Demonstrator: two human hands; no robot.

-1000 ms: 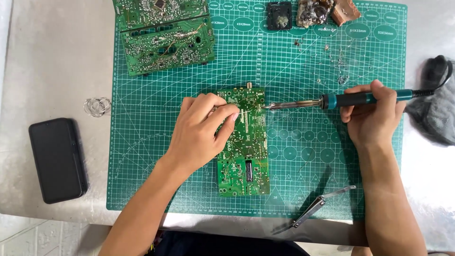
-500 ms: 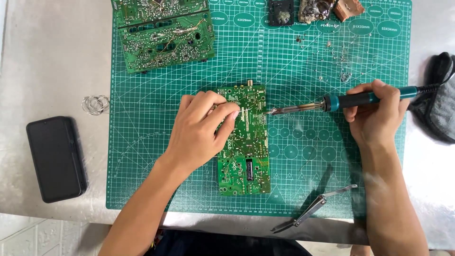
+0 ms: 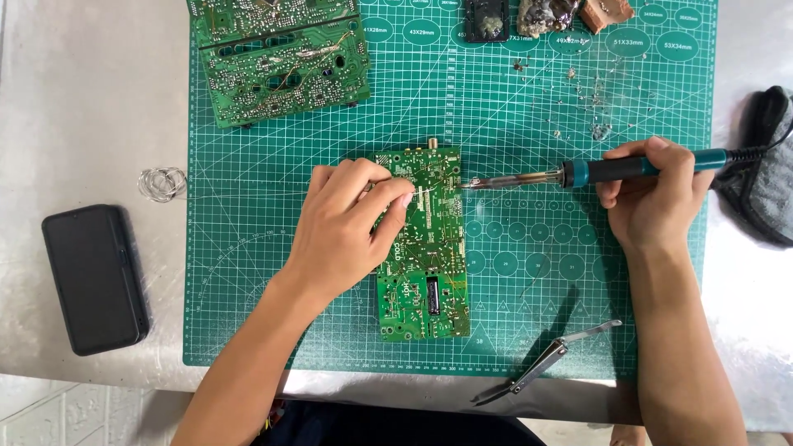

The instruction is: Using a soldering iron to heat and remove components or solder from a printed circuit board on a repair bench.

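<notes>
Centrally on the green cutting mat (image 3: 248, 272) lies a green circuit board (image 3: 425, 272). Left hand (image 3: 351, 223) rests on its upper part, fingers closed narrowly on a thin strand of solder wire (image 3: 421, 192). Right hand (image 3: 648, 198) grips a teal-handled soldering iron (image 3: 611, 169) firmly, its tip at the board's right edge. Metal tweezers (image 3: 545, 361) lie nearby; a black phone (image 3: 95, 277) sits well apart.

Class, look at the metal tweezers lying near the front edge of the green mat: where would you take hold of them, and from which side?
Grip the tweezers around the middle of the two arms, coming straight down from above. They lie flat and slanted on the cutting mat, joined end toward the mat's near edge, tips pointing away toward the right hand, so both long sides are open for finger and thumb.
</notes>
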